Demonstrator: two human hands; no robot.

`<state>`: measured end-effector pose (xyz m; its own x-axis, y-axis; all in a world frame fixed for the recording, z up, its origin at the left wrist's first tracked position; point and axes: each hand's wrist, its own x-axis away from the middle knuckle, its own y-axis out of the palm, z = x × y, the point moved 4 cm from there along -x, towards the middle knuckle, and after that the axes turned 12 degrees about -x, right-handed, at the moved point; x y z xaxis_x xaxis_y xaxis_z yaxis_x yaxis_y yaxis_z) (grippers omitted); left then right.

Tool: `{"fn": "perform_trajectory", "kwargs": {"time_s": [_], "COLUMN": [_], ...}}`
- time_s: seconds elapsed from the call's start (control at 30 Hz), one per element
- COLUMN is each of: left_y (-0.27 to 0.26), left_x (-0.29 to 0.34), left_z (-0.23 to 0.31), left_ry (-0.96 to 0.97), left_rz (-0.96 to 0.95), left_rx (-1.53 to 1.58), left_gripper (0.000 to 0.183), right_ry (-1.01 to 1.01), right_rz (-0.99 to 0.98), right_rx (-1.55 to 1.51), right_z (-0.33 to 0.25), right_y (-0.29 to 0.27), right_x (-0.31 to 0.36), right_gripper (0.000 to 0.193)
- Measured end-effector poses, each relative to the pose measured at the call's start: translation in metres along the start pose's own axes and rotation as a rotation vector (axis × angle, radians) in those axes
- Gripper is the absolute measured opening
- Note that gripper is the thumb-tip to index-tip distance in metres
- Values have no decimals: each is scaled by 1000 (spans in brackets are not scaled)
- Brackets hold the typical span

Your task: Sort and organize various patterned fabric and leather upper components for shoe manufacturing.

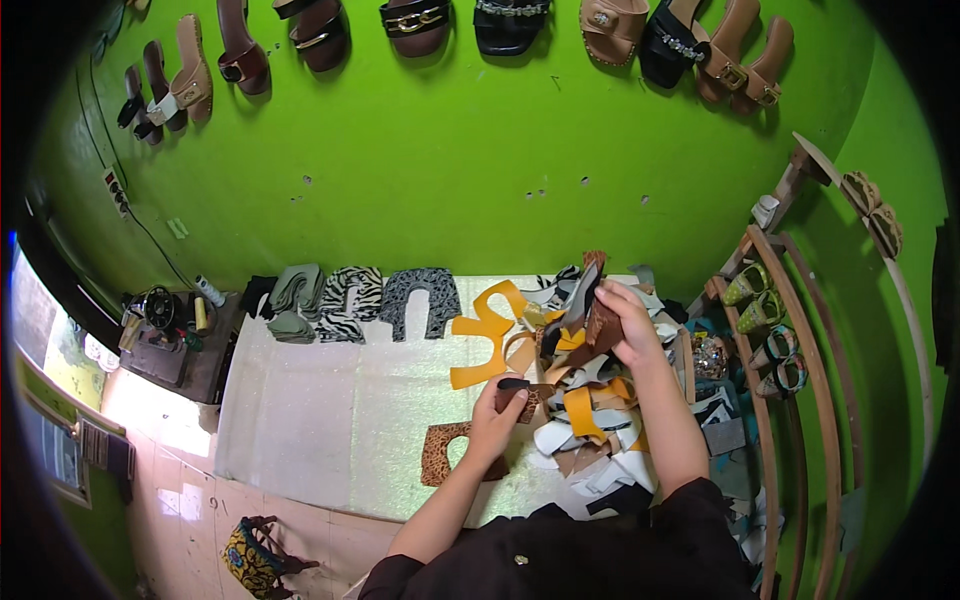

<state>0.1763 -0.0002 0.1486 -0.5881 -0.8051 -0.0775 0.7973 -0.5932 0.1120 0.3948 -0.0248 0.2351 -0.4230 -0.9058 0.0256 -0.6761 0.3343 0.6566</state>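
Note:
Over the right part of the white table (pixel 300 410), my left hand (pixel 490 425) is closed on a small brown patterned cut piece (pixel 535 402) with a black part at its top. Farther right and higher, my right hand (pixel 630 325) grips brown cut pieces (pixel 602 330), with grey and dark pieces beside them. Beneath and around both hands spreads a heap of mixed scraps, including a yellow strip (pixel 582 415) and white bits (pixel 630 470). Left of the heap lie yellow U-shaped pieces (pixel 478 375). A leopard-print piece (pixel 437 455) rests near the front edge, partly behind my left forearm.
Along the table's back edge are grey-green (pixel 295 295), zebra-print (pixel 350 290) and grey patterned (pixel 400 295) cut pieces. A sewing machine (pixel 158 305) stands at left. Wooden racks (pixel 800 380) with sandals (pixel 755 310) rise at right. More sandals (pixel 418 25) hang on the green wall.

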Motion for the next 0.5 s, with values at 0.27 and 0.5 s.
{"fn": "perform_trajectory", "kwargs": {"time_s": [0.27,0.5], "left_y": [-18,17], "left_x": [9,-35], "left_z": [63,18], "left_ry": [366,61], "left_rz": [-21,-195], "left_rx": [-598,-226], "left_gripper": [15,24], "right_ry": [-4,-332], "right_rz": [1,390], "right_rx": [-262,-164], "right_z": [80,45], "right_y": [24,-37], "right_x": [81,131], "right_gripper": [27,10]}}
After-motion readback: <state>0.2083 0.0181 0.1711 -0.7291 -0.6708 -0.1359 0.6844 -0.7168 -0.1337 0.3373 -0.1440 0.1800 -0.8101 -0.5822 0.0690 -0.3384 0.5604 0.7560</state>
